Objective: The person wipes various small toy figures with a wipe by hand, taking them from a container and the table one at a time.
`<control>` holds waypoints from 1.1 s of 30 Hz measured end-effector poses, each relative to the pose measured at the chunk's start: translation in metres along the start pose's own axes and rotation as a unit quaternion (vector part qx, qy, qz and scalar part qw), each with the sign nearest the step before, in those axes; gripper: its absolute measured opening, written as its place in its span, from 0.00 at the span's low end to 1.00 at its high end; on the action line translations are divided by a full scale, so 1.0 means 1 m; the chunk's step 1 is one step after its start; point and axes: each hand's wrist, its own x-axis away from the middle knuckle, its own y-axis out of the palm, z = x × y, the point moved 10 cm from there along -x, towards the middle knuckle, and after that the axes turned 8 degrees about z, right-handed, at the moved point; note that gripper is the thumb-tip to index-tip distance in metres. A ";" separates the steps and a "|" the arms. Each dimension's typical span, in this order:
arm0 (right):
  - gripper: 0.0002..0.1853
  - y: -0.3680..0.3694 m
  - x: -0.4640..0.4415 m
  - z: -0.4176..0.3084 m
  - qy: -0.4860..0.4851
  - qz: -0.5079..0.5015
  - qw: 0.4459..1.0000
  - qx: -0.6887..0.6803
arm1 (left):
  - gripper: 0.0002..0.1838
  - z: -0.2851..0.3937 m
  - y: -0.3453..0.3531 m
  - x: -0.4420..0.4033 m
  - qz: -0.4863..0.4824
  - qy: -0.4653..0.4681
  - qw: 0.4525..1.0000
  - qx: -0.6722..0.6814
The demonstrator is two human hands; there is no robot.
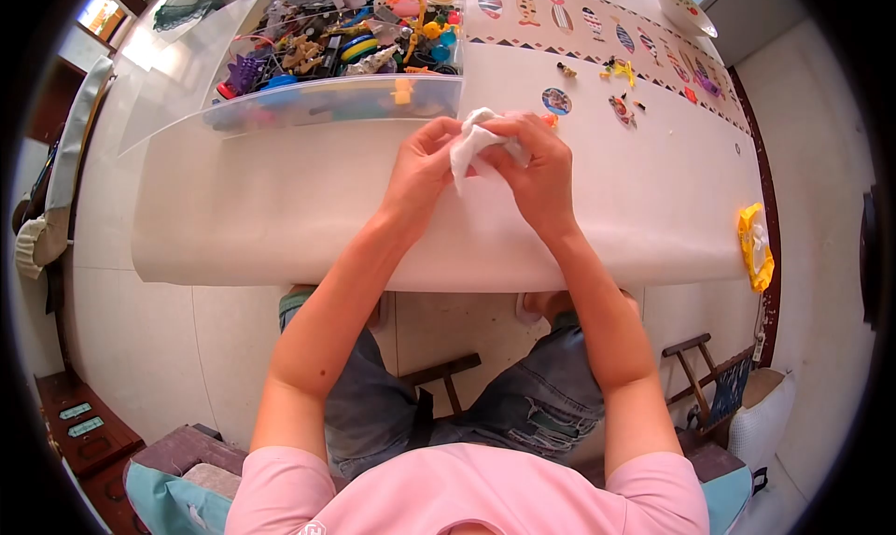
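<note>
A crumpled white tissue (473, 141) is held between my two hands above the table, just in front of the toy bin. My left hand (426, 161) pinches its left side with bent fingers. On the other side, my right hand (537, 157) has its fingers closed on the tissue. Whether something small is wrapped inside cannot be seen. Close behind my right hand, a small orange piece (552, 120) shows partly, beside a round patterned disc (556, 102).
A clear plastic bin (308, 102) full of small toys stands at the back left. Small toy pieces (622, 110) lie right of centre near a fish-patterned strip (597, 54). A bowl (686, 7) and a yellow packet (755, 247) sit toward the right edge.
</note>
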 end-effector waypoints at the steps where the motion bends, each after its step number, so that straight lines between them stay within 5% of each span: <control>1: 0.08 -0.001 0.002 0.018 0.091 -0.010 0.995 -0.047 | 0.08 0.000 0.000 0.000 0.000 0.000 1.000 0.015; 3: 0.07 0.001 0.014 0.053 0.269 -0.029 0.953 -0.140 | 0.10 0.005 0.005 0.003 -0.004 -0.008 1.000 0.001; 6: 0.11 -0.003 0.018 0.061 0.317 0.021 0.919 -0.235 | 0.09 0.006 0.004 0.002 -0.002 -0.008 1.000 0.018; 9: 0.12 -0.030 0.004 0.049 0.256 0.126 0.940 -0.185 | 0.09 0.005 -0.001 -0.001 0.011 0.000 0.999 0.035; 13: 0.11 -0.010 0.004 0.023 0.121 0.050 0.975 -0.180 | 0.11 0.007 0.005 0.000 0.014 0.007 0.999 0.042; 17: 0.13 0.001 0.005 0.008 0.128 -0.012 0.992 -0.013 | 0.09 -0.011 0.005 0.001 -0.018 -0.044 0.999 0.025; 18: 0.11 0.002 0.002 0.001 0.048 -0.012 0.998 0.038 | 0.09 -0.008 0.002 0.002 -0.008 -0.036 0.999 -0.005; 21: 0.09 0.007 0.003 0.004 0.030 -0.050 0.993 0.106 | 0.09 -0.003 0.005 0.004 0.005 0.008 0.999 -0.051; 30: 0.14 -0.013 0.006 0.032 0.187 0.056 0.979 -0.058 | 0.09 -0.001 0.023 0.007 -0.089 0.035 0.991 -0.096; 33: 0.15 -0.001 0.011 0.027 0.142 -0.023 0.986 0.082 | 0.09 0.012 0.018 0.005 -0.037 0.094 0.988 -0.117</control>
